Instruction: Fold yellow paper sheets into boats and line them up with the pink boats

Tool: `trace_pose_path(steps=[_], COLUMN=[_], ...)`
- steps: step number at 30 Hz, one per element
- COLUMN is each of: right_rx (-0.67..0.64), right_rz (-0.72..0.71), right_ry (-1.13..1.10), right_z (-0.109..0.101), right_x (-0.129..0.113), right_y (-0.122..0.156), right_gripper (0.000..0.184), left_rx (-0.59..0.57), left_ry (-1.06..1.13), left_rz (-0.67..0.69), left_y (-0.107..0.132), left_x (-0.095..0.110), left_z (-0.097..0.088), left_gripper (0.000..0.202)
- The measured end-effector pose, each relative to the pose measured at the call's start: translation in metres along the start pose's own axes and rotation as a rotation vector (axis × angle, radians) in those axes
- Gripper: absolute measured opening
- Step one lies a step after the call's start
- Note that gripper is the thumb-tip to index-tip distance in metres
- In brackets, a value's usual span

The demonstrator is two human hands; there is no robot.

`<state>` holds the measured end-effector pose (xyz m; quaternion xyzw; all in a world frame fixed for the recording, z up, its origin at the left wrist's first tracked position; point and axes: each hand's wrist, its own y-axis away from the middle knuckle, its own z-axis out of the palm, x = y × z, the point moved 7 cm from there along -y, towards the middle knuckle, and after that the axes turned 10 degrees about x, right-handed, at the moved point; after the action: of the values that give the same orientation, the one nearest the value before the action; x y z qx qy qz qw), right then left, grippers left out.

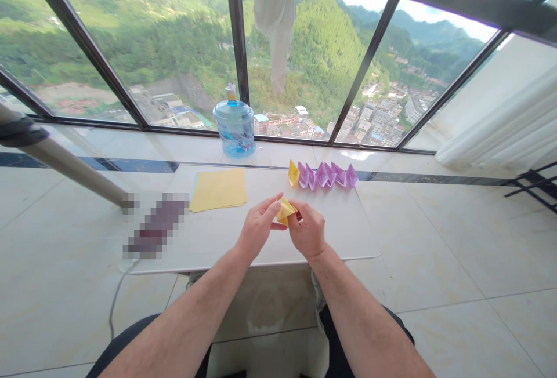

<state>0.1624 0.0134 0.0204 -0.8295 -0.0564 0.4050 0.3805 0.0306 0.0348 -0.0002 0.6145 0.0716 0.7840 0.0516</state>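
Between my two hands is a small yellow folded paper [285,210], held above the front half of a low white table [209,244]. My left hand [257,224] grips its left side with thumb and fingers. On the right side, my right hand [308,230] pinches the paper, its fingers curled and partly hidden. Beyond the hands, at the table's back right, stands a row of folded paper pieces: one yellow piece [293,174] at the left end and several purple pieces [322,175] beside it. A stack of flat yellow paper sheets [219,190] lies left of my hands.
A blurred dark object [157,227] with a cable [114,305] lies at the table's left edge. Behind the table, a blue water jug [235,128] stands by the window. A slanted pole [73,163] is on the left, a white curtain [500,100] on the right.
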Motion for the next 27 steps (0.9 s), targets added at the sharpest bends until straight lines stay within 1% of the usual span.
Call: trace_pose_path(steps=[3, 6, 8, 10, 12, 13, 16, 18, 20, 22, 24, 27], right_rx=[-0.038, -0.033, 0.015, 0.059, 0.072, 0.067, 0.023, -0.015, -0.065, -0.110, -0.132, -0.165], right_rz=[0.016, 0.014, 0.004, -0.006, -0.006, 0.000, 0.034, 0.074, 0.149, 0.268, 0.390, 0.508], right_ry=[0.004, 0.015, 0.028, 0.057, 0.074, 0.067, -0.028, -0.143, -0.285, -0.403, -0.466, -0.507], right_z=[0.004, 0.004, 0.001, -0.001, -0.002, -0.002, 0.001, 0.004, 0.007, 0.011, 0.014, 0.017], right_x=[0.001, 0.004, 0.005, 0.006, 0.007, 0.008, 0.008, 0.008, 0.011, 0.016, 0.022, 0.029], right_y=[0.002, 0.002, 0.002, 0.002, 0.002, 0.002, 0.002, 0.001, 0.000, -0.001, -0.002, -0.003], right_gripper=[0.023, 0.022, 0.021, 0.017, 0.012, 0.010, 0.009, 0.018, 0.028, 0.031, 0.026, 0.027], left_rx=[0.059, 0.067, 0.011, -0.074, -0.140, -0.151, -0.118, -0.067, -0.007, 0.037, 0.029, -0.045], left_ry=[-0.003, 0.054, 0.100, 0.134, 0.158, 0.163, 0.139, 0.088, -0.024, -0.183, -0.312, -0.419], left_rz=[-0.048, -0.075, -0.115, -0.158, -0.182, -0.180, -0.141, -0.087, 0.001, 0.103, 0.184, 0.244], left_y=[-0.002, -0.004, -0.004, -0.001, 0.002, 0.003, 0.002, -0.002, -0.006, -0.009, -0.010, -0.007], left_x=[-0.003, -0.008, -0.013, -0.018, -0.021, -0.021, -0.017, -0.013, -0.008, -0.002, 0.004, 0.009], left_z=[-0.002, -0.003, 0.001, 0.007, 0.013, 0.015, 0.014, 0.008, 0.001, -0.006, -0.008, -0.004], left_gripper=[0.063, 0.057, 0.049, 0.043, 0.040, 0.039, 0.037, 0.038, 0.037, 0.034, 0.031, 0.033])
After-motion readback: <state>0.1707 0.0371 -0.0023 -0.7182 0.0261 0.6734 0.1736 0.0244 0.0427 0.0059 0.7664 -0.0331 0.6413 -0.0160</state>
